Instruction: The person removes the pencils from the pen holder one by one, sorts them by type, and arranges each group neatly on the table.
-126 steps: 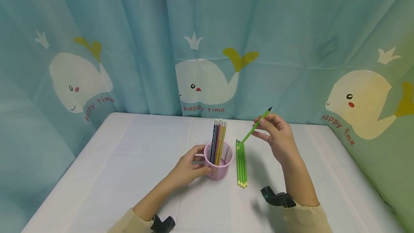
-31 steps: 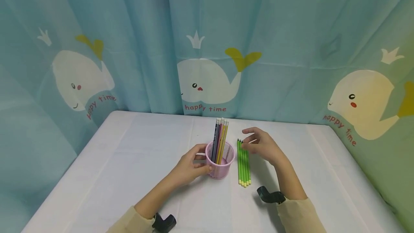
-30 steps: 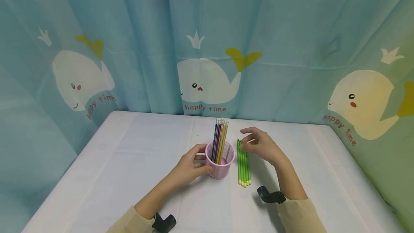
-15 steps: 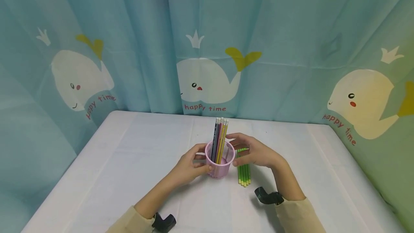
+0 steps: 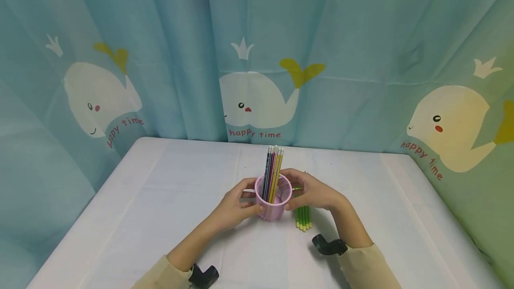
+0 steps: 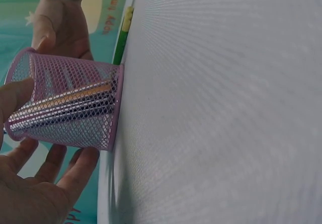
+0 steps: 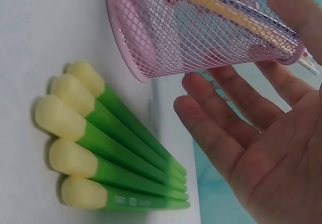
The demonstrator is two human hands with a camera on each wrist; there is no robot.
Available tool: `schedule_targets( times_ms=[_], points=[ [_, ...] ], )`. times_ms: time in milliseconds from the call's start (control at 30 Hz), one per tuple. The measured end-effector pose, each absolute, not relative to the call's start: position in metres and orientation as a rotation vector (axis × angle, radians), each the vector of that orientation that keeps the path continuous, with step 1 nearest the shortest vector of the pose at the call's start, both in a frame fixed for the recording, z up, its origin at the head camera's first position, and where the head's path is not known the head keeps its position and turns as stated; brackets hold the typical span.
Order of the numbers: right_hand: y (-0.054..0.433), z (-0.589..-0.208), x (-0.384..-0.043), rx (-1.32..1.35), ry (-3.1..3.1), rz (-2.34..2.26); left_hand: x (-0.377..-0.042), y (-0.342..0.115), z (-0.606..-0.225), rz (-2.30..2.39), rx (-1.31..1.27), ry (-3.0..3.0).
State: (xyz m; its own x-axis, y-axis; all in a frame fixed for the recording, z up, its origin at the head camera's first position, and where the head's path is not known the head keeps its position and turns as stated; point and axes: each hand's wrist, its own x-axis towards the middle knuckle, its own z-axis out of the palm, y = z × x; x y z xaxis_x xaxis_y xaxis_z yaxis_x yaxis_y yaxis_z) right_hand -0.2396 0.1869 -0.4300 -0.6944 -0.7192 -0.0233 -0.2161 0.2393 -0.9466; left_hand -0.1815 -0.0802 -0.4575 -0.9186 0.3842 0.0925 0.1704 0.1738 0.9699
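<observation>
A pink mesh pencil cup (image 5: 272, 213) stands upright on the table, with several pencils (image 5: 275, 168) leaning inside, eraser ends up. My left hand (image 5: 233, 209) grips its left side, thumb in front and fingers behind. From the right, my right hand (image 5: 315, 192) holds the cup near its rim; the right wrist view shows its fingers (image 7: 221, 128) beneath the mesh wall and the thumb on the other side. Close to the cup lies a row of green pencils (image 5: 304, 218), their pale yellow ends (image 7: 60, 116) toward me. My right hand covers their far part in the head view.
A white cloth covers the table (image 5: 176, 186). Behind it hangs a blue-green curtain (image 5: 168, 57) printed with whales. Dark wrist-worn devices (image 5: 204, 276) sit at both cuffs.
Earlier my right hand held a green pencil, which now lies in the row with the others. It has since moved left onto the cup. My left hand has stayed on the cup.
</observation>
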Motion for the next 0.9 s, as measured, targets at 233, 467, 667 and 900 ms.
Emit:
schedule_targets(
  times_ms=[233,467,667,900],
  points=[
    [0.1861,-0.4347,-0.2406,-0.871,1.991,-1.5,-0.1815,-0.0798,-0.4566,1.836,0.551,2.262],
    [0.184,-0.4373,-0.2414,-0.86,1.962,-1.513,-0.182,-0.082,-0.4532,1.852,0.569,2.229],
    [0.1818,-0.4391,-0.2408,-0.847,1.96,-1.504,-0.1854,-0.0835,-0.4541,1.847,0.615,2.221],
    [0.1802,-0.4408,-0.2415,-0.858,1.949,-1.507,-0.1877,-0.0832,-0.4528,1.835,0.527,2.329]
  ],
)
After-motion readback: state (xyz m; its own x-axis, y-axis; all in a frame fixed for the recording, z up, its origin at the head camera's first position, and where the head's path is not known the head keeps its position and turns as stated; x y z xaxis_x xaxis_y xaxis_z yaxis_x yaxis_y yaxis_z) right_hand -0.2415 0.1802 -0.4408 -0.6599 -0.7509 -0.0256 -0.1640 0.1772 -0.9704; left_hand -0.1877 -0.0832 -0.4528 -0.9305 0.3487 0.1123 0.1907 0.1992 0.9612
